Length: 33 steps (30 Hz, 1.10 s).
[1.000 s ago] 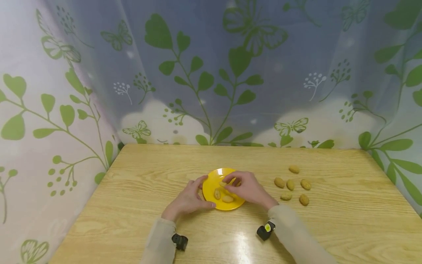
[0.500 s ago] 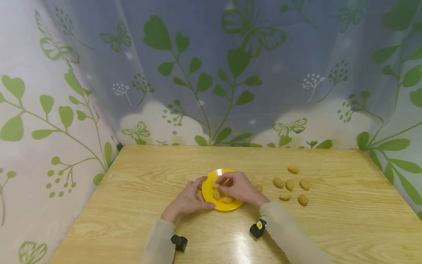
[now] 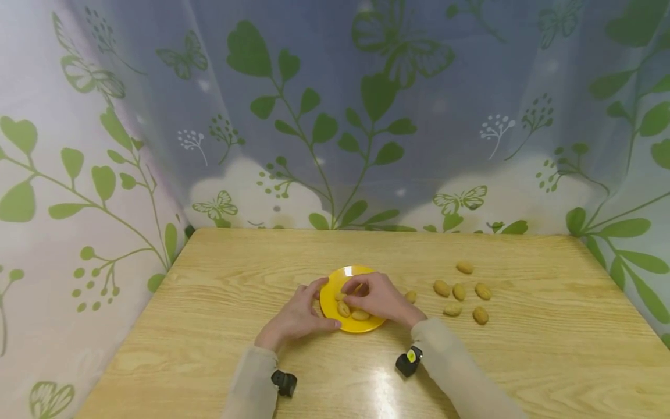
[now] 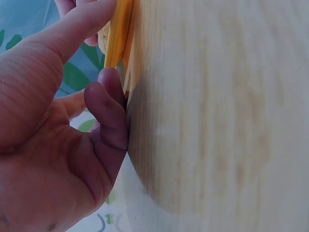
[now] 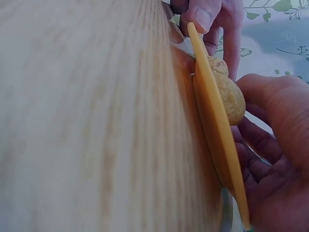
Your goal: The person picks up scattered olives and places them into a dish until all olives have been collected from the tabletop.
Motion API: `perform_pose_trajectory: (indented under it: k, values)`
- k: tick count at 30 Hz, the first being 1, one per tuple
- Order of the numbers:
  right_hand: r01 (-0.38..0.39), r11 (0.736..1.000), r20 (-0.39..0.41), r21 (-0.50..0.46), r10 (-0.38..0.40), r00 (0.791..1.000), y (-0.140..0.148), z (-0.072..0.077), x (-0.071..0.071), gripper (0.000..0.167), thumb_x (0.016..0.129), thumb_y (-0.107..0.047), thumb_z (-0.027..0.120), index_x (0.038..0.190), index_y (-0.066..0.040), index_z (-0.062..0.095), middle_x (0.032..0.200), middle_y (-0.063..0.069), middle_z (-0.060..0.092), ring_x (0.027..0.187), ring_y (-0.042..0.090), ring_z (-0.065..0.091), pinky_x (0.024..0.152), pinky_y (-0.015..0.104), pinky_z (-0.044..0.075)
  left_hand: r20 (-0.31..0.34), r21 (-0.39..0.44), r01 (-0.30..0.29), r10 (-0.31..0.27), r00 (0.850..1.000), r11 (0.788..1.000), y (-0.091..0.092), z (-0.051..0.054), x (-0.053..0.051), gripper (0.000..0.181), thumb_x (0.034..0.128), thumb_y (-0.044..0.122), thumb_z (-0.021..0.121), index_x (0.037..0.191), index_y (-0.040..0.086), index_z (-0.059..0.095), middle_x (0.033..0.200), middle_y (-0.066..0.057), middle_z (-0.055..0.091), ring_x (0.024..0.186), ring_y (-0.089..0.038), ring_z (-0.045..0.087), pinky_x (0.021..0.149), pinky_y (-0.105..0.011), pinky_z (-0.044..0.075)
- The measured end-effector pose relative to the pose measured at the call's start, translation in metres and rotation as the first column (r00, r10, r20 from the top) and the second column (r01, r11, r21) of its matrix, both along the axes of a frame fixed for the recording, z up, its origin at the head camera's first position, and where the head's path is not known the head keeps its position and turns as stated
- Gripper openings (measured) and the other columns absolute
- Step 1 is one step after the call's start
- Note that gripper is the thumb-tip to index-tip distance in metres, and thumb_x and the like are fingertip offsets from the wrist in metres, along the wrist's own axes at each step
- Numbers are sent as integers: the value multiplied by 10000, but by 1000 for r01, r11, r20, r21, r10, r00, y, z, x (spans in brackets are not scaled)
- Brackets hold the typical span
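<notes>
A yellow plate (image 3: 328,302) lies on the wooden table with a few walnuts, oval with wrinkled tan shells, on it. My left hand (image 3: 297,314) holds the plate's left side, thumb on the near rim and fingers at the far left rim. Over the plate, my right hand (image 3: 379,298) pinches a walnut (image 3: 339,296) between thumb and fingertips, low above the plate's surface. Two more walnuts sit close by: one walnut (image 3: 343,309) just below it, another walnut (image 3: 360,315) nearer the front rim. In the right wrist view, walnuts (image 5: 231,99) show above the plate's edge.
Several loose walnuts (image 3: 458,291) are scattered on the table (image 3: 251,262) to the right of the plate. Another walnut (image 3: 410,297) peeks out beside my right wrist. A leaf-patterned curtain (image 3: 293,145) hangs behind the table's back edge.
My right hand has shifted slightly left over the plate with the pinched walnut, then held nearly still. The walnut beside my right wrist has come into view. My left hand has stayed on the plate.
</notes>
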State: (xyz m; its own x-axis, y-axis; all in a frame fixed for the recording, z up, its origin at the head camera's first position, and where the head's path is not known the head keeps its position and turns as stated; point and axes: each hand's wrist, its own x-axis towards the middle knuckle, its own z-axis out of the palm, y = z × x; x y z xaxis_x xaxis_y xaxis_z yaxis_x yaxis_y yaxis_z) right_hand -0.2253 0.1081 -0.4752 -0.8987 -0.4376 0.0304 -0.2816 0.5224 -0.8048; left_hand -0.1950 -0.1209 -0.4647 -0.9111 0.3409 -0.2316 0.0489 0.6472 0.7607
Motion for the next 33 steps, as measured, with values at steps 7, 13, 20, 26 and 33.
perform_pose_trajectory:
  k: [7, 13, 20, 26, 33]
  values:
    - [9, 1000, -17, -25, -9, 1000, 6, 3, 3, 153, 901, -248, 788, 1035, -174, 783, 993, -12, 760, 843, 107, 657, 760, 256, 545, -2, 0, 1, -1, 1000, 1000, 0, 0, 0, 1006, 788, 365, 886, 1602, 207, 318, 1347, -146, 467, 862, -186, 569, 761, -308, 494]
    - [6, 999, -35, -48, -7, 999, 14, 3, 7, 150, 908, -242, 782, 1038, -167, 783, 1014, -4, 761, 845, 114, 661, 755, 248, 551, -4, -6, -15, 15, 1000, 1000, 1, 1, 1, 1009, 778, 366, 892, 1599, 210, 328, 1331, -142, 471, 849, -188, 562, 747, -305, 489]
    - [-11, 998, -44, -69, 8, 999, 23, 6, 13, 182, 915, -259, 777, 1068, -162, 775, 1067, 17, 765, 890, 132, 689, 765, 253, 563, -6, -20, -27, 27, 1000, 999, 2, 1, 1, 1018, 765, 376, 899, 1598, 226, 334, 1346, -143, 471, 837, -182, 559, 736, -295, 481]
    - [-1, 996, -41, -91, -3, 999, 31, 12, 19, 209, 916, -259, 775, 1094, -150, 768, 1100, 36, 761, 921, 158, 705, 765, 257, 572, -11, -18, -26, 26, 1000, 1000, 1, 1, 0, 1013, 768, 380, 897, 1596, 215, 337, 1353, -150, 466, 842, -189, 552, 731, -299, 478]
    - [23, 995, -55, -95, -28, 998, 45, 16, 26, 222, 920, -255, 774, 1118, -157, 763, 1121, 8, 751, 959, 159, 694, 785, 266, 569, -9, -18, -26, 26, 1000, 1000, 2, 1, 0, 1011, 765, 379, 900, 1593, 220, 342, 1346, -144, 468, 842, -185, 551, 727, -295, 478]
